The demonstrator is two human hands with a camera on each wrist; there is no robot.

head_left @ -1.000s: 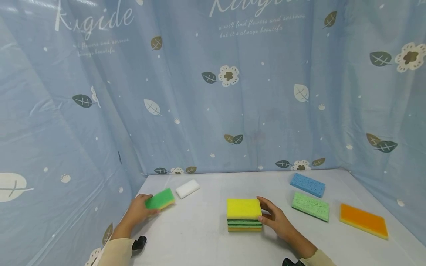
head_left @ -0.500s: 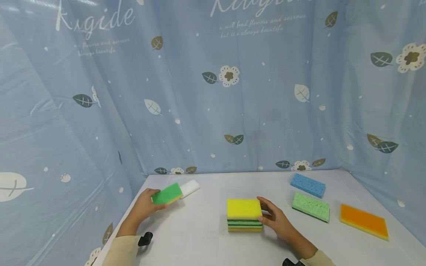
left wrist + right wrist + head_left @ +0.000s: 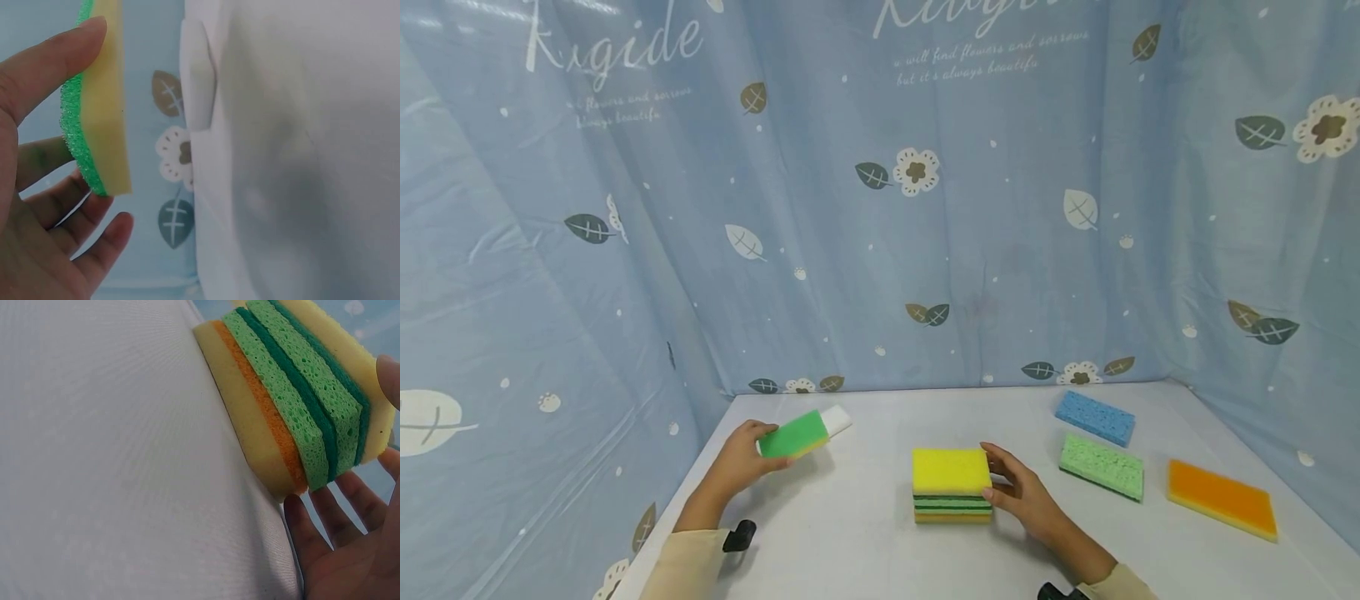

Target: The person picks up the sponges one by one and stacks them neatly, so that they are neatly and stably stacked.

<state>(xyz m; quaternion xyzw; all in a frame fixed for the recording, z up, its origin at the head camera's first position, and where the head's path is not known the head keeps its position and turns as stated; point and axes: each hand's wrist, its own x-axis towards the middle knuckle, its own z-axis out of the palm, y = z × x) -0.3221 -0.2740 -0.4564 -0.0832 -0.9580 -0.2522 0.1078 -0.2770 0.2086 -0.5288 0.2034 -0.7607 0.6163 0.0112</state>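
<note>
My left hand pinches a sponge with a green scouring side up and a yellow foam side below. The left wrist view shows the thumb on one edge and fingers at the other, the sponge held above the table. A white sponge lies behind it, partly covered in the head view. At mid-table stands a neat stack of sponges, yellow on top. My right hand holds the stack's right end, thumb in front and fingers behind. Green and orange layers show in the stack from the right wrist.
On the right of the white-covered table lie a blue sponge, a light green sponge and an orange sponge, apart from one another. A blue patterned curtain encloses the back and sides.
My left hand has carried the green-and-yellow sponge rightward and slightly farther back, so it now overlaps part of the white sponge in view. The right hand and the stack have stayed put.
</note>
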